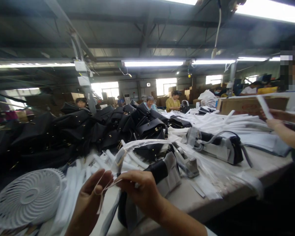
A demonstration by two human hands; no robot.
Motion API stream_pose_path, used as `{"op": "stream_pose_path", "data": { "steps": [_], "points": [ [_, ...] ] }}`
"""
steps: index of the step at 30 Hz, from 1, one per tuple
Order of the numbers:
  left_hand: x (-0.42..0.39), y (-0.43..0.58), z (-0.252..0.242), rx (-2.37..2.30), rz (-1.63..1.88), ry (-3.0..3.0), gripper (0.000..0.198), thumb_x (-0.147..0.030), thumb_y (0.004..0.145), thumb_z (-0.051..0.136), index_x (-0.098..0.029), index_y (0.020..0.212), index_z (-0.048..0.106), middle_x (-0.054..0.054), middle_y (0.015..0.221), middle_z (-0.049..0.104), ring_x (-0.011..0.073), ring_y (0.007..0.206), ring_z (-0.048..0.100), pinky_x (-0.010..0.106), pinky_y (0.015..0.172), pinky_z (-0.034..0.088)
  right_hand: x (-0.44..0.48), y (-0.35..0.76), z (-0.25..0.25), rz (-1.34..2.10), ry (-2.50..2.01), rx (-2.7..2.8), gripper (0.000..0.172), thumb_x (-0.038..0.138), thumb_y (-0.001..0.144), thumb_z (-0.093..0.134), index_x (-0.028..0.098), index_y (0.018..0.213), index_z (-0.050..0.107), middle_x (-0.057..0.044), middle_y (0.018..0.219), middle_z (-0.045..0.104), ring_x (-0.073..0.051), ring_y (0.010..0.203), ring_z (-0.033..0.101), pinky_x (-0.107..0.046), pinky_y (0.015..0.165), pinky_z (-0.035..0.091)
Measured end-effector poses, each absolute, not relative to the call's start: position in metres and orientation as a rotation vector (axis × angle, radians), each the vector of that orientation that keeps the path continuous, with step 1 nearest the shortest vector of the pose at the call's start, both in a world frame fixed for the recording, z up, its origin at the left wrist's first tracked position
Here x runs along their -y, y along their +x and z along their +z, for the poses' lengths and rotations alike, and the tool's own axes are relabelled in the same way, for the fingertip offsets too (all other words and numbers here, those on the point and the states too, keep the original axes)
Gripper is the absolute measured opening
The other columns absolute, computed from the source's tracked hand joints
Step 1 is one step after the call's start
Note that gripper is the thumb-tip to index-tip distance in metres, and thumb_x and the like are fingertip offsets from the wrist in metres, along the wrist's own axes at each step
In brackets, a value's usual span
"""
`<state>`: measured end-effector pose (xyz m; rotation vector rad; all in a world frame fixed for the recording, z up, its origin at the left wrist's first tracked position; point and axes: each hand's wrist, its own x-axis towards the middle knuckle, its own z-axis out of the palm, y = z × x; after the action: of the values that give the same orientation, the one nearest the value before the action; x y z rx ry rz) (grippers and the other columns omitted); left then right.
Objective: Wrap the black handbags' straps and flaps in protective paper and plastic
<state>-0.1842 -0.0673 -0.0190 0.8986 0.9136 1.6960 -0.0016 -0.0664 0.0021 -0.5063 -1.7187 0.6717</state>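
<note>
Between my hands runs a thin white string point(108, 187), its loose end dangling below my left fingers. My left hand point(94, 193) pinches it with thumb and fingers, palm turned inward. My right hand point(141, 190) grips the string beside the handle of a black handbag point(159, 170). That bag lies on the table in front of me, partly covered in white wrapping, and my right hand and forearm hide part of it. Its arched handle point(147, 141) is wrapped in clear film.
A white fan point(28, 198) stands at the left. Black bags point(108, 126) are heaped behind it. A wrapped bag point(216, 147), white foam tubes point(243, 123) and a cardboard box point(252, 105) lie to the right. A co-worker's hands point(275, 119) hold a white strip there.
</note>
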Motion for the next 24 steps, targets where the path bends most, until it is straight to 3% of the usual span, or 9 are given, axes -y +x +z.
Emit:
{"op": "stream_pose_path", "data": {
  "steps": [4, 8, 15, 18, 21, 24],
  "points": [
    [0.075, -0.189, -0.013, -0.952, 1.751, 1.095, 0.049, -0.038, 0.049, 0.093, -0.026, 0.093, 0.076, 0.004, 0.091, 0.079, 0.0241, 0.091, 0.073, 0.029, 0.082, 0.057, 0.067, -0.004, 0.011, 0.681, -0.584, 1.728, 0.021, 0.036, 0.092, 0.062, 0.021, 0.096, 0.076, -0.001, 0.073, 0.07, -0.014, 0.065, 0.062, -0.024, 0.065, 0.047],
    [0.082, -0.189, -0.003, -1.013, 1.738, 1.215, 0.047, -0.032, 0.053, 0.092, -0.026, 0.097, 0.075, 0.006, 0.097, 0.079, 0.0257, 0.096, 0.072, 0.029, 0.083, 0.057, 0.068, -0.006, 0.017, 0.649, -0.617, 1.752, 0.019, 0.035, 0.091, 0.063, 0.024, 0.098, 0.077, 0.0, 0.078, 0.073, -0.014, 0.066, 0.062, -0.023, 0.064, 0.045],
    [0.092, -0.177, 0.005, -1.102, 1.8, 1.238, 0.054, -0.036, 0.059, 0.089, -0.03, 0.11, 0.07, 0.002, 0.104, 0.078, 0.0245, 0.103, 0.07, 0.027, 0.088, 0.056, 0.07, -0.008, 0.025, 0.513, -0.669, 1.825, 0.02, 0.037, 0.092, 0.062, 0.026, 0.103, 0.076, -0.001, 0.087, 0.077, -0.015, 0.075, 0.069, -0.022, 0.071, 0.047],
    [0.093, -0.179, 0.009, -1.22, 1.778, 1.413, 0.054, -0.035, 0.057, 0.089, -0.03, 0.108, 0.072, 0.002, 0.103, 0.077, 0.0252, 0.097, 0.071, 0.028, 0.084, 0.058, 0.07, -0.009, 0.027, 0.377, -0.668, 1.931, 0.022, 0.037, 0.094, 0.058, 0.026, 0.101, 0.076, -0.003, 0.087, 0.077, -0.016, 0.075, 0.07, -0.022, 0.068, 0.046],
    [0.094, -0.184, 0.019, -1.321, 1.776, 1.776, 0.04, -0.033, 0.06, 0.086, -0.031, 0.099, 0.076, 0.001, 0.099, 0.076, 0.0244, 0.089, 0.07, 0.028, 0.085, 0.057, 0.07, -0.011, 0.03, 0.311, -0.657, 2.001, 0.021, 0.031, 0.094, 0.056, 0.024, 0.097, 0.076, -0.004, 0.084, 0.076, -0.017, 0.074, 0.07, -0.023, 0.066, 0.046],
    [0.1, -0.186, 0.028, -1.32, 1.788, 2.047, 0.031, -0.03, 0.064, 0.084, -0.031, 0.095, 0.079, 0.002, 0.098, 0.076, 0.0237, 0.09, 0.068, 0.025, 0.093, 0.051, 0.073, -0.011, 0.034, 0.454, -0.536, 1.979, 0.023, 0.016, 0.091, 0.055, 0.023, 0.096, 0.076, -0.004, 0.091, 0.075, -0.017, 0.084, 0.07, -0.023, 0.075, 0.049]
  ]
}}
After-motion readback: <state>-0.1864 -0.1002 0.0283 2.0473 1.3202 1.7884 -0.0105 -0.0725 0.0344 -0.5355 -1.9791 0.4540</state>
